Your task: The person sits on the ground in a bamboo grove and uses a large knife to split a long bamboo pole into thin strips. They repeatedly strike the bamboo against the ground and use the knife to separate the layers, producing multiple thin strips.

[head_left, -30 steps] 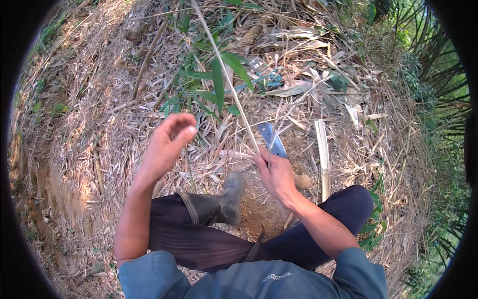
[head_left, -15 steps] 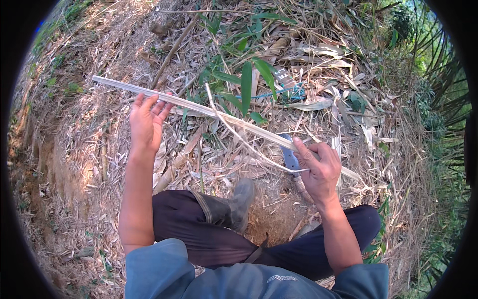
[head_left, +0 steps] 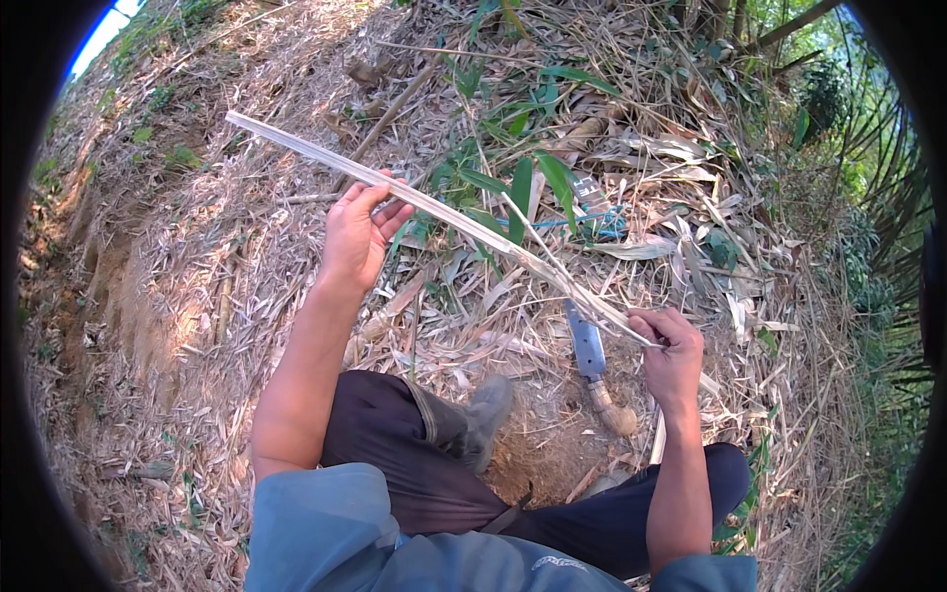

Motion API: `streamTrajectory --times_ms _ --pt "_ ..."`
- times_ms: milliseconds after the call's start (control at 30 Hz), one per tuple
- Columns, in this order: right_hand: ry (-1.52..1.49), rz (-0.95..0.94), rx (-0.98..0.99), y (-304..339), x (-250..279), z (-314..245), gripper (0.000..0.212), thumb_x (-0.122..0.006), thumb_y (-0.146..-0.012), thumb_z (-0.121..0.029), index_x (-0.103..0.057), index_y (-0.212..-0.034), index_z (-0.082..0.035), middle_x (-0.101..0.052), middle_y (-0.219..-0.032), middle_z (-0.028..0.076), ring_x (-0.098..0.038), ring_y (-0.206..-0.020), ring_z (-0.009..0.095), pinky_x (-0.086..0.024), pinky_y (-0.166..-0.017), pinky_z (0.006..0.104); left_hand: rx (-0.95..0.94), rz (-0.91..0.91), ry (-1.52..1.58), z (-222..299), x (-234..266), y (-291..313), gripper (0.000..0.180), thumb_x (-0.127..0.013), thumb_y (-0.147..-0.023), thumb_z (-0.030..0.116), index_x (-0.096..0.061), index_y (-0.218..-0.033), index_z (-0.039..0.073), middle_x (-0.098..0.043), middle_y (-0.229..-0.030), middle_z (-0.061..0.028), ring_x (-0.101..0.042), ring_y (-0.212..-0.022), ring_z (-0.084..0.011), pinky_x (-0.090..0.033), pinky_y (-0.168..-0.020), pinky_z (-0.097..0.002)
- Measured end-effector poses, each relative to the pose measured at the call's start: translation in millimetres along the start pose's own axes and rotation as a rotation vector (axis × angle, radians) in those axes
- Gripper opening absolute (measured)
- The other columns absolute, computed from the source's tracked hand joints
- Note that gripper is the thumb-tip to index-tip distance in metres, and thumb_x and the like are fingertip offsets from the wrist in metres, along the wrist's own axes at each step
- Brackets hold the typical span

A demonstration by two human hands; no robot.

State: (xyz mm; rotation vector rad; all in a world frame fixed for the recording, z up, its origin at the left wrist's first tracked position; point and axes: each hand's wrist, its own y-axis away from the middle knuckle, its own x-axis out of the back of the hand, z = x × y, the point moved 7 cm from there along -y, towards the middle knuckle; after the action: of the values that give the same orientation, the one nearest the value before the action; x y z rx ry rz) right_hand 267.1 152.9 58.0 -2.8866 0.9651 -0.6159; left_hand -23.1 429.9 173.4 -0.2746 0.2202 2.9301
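A bundle of long, pale bamboo strips (head_left: 464, 219) slants across in front of me, from the upper left down to the right. My left hand (head_left: 357, 237) pinches it between thumb and fingers, partway along its left half. Close to its lower right end, my right hand (head_left: 674, 357) is closed on the strips. A thinner, curved strip (head_left: 536, 237) runs from the right hand and sticks up apart from the bundle. Below the bundle, just left of my right hand, a large knife (head_left: 587, 347) with a blue-grey blade and wooden handle lies on the ground.
Dry bamboo leaves (head_left: 651, 252) and twigs cover the slope. Green leaves (head_left: 521, 197) stand up behind the strips, beside a blue cord (head_left: 602, 223). My boot (head_left: 488, 419) rests near the knife. Dense stems (head_left: 888, 227) rise at the far right.
My left hand has slid along the bundle and its fingers have closed on it. My right hand has shifted right and lower, uncovering the knife's handle. The thin strip now lies closer to the bundle.
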Motion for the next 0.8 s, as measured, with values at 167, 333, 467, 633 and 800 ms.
streamTrajectory --times_ms 167,333,467,633,800 --pt "-0.120 -0.039 -0.160 5 -3 8 0.015 -0.076 -0.091 -0.012 -0.076 -0.102 -0.001 -0.064 -0.075 0.005 -0.056 -0.066 0.012 -0.045 -0.062 0.0279 -0.016 0.039 0.008 3 0 7 0.024 -0.058 -0.098 0.006 -0.056 -0.121 -0.002 -0.067 -0.112 -0.0160 -0.071 -0.092 -0.0230 -0.063 -0.078 -0.0323" --pt "-0.056 -0.146 -0.116 12 -1 -10 0.024 -0.080 -0.081 -0.006 -0.075 -0.104 -0.001 -0.068 -0.079 0.006 -0.059 -0.067 0.013 -0.047 -0.064 0.0285 -0.020 0.043 0.009 3 0 10 0.019 -0.059 -0.097 0.007 -0.058 -0.115 -0.001 -0.068 -0.110 -0.0152 -0.070 -0.092 -0.0229 -0.062 -0.077 -0.0329" --pt "-0.015 -0.138 0.068 16 3 -17 0.021 -0.077 -0.083 -0.004 -0.075 -0.103 -0.004 -0.070 -0.082 0.009 -0.064 -0.070 0.020 -0.049 -0.064 0.0319 -0.026 0.035 -0.007 6 -7 12 0.025 -0.061 -0.098 0.013 -0.059 -0.119 -0.001 -0.069 -0.110 -0.0140 -0.069 -0.095 -0.0202 -0.061 -0.080 -0.0314" --pt "0.017 -0.290 -0.110 22 1 -7 0.014 -0.071 -0.092 -0.014 -0.075 -0.098 -0.002 -0.070 -0.077 0.013 -0.065 -0.066 0.021 -0.049 -0.062 0.0335 -0.047 0.047 -0.085 3 -12 11 0.022 -0.062 -0.099 0.018 -0.063 -0.113 0.002 -0.068 -0.098 -0.0088 -0.068 -0.089 -0.0170 -0.060 -0.078 -0.0310" --pt "0.054 -0.320 -0.301 24 4 -9 0.030 -0.064 -0.099 -0.028 -0.072 -0.091 0.000 -0.064 -0.064 0.011 -0.060 -0.058 0.017 -0.046 -0.057 0.0341 -0.096 -0.015 -0.043 6 -21 14 0.017 -0.061 -0.100 0.018 -0.064 -0.110 0.004 -0.065 -0.097 -0.0052 -0.067 -0.086 -0.0163 -0.060 -0.078 -0.0311"
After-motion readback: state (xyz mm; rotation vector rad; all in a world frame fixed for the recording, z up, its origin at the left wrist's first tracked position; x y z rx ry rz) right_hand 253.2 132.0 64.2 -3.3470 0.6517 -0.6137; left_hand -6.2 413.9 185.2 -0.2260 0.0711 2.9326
